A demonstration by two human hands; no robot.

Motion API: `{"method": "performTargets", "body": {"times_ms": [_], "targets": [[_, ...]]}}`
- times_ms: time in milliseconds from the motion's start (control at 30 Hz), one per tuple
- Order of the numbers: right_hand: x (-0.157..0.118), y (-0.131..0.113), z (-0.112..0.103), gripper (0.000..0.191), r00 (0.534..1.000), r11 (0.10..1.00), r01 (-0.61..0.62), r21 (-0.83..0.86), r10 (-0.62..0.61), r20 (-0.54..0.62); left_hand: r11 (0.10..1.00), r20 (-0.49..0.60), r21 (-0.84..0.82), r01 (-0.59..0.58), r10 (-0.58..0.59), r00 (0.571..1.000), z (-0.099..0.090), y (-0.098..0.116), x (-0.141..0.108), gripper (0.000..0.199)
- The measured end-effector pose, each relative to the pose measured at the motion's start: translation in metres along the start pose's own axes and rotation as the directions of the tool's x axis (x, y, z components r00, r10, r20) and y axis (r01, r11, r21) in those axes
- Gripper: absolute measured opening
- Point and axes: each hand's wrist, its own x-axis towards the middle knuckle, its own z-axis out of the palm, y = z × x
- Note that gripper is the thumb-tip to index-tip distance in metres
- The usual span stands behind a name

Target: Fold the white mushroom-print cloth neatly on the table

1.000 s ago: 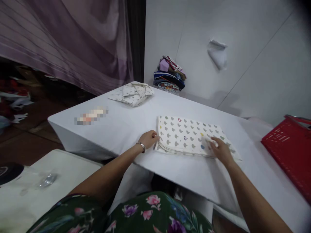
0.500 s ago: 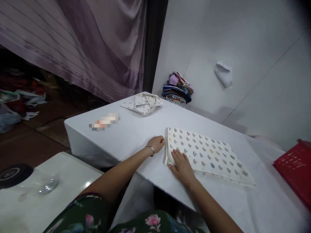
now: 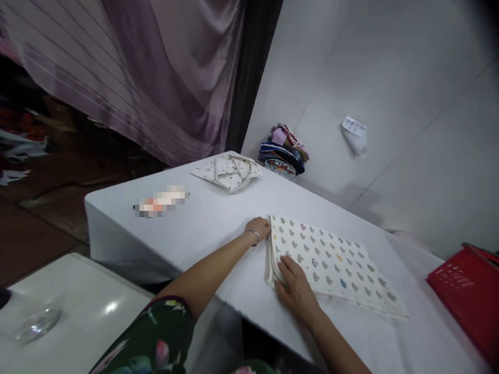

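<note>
A folded white cloth (image 3: pixel 335 265) with a grey animal print and a few coloured motifs lies on the white-covered table (image 3: pixel 218 228). Its stacked layers show along the left edge. My left hand (image 3: pixel 258 227), with a bracelet at the wrist, is closed at the far end of that edge; its fingertips meet the cloth and are partly hidden. On the near left corner rests my right hand (image 3: pixel 296 288), fingers stretched over the top, thumb by the layered edge. Farther back, a second white printed cloth (image 3: pixel 230 174) lies loosely folded.
A blurred-out item (image 3: pixel 161 201) lies on the table's left part. A pile of folded clothes (image 3: pixel 283 150) stands by the wall. At the right is a red bag-like container (image 3: pixel 463 291). A glossy white surface (image 3: pixel 89 311) with a clear glass object (image 3: pixel 39 324) is at lower left.
My left hand has moved right, from just beside the cloth to its edge. My right hand stays on the near corner, its fingers slightly more bent. The view has shifted a little.
</note>
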Motion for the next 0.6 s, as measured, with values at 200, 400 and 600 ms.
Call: {"method": "performTargets", "body": {"times_ms": [200,400,600], "targets": [[0.012,-0.005,-0.013,0.032,0.965,0.942,-0.233,0.242,0.254,-0.059,0.998,-0.056,-0.004,-0.057,0.057,0.997,0.009,-0.008,-0.006,0.029],[0.017,-0.008,-0.026,0.038,0.874,0.758,-0.38,0.529,0.483,-0.064,0.998,-0.066,-0.041,-0.05,0.047,0.997,0.013,-0.013,-0.002,0.028],[0.016,-0.007,-0.026,0.04,0.859,0.69,-0.378,0.618,0.51,-0.045,0.998,-0.063,-0.048,-0.037,0.034,0.997,0.011,-0.008,-0.003,0.028]]}}
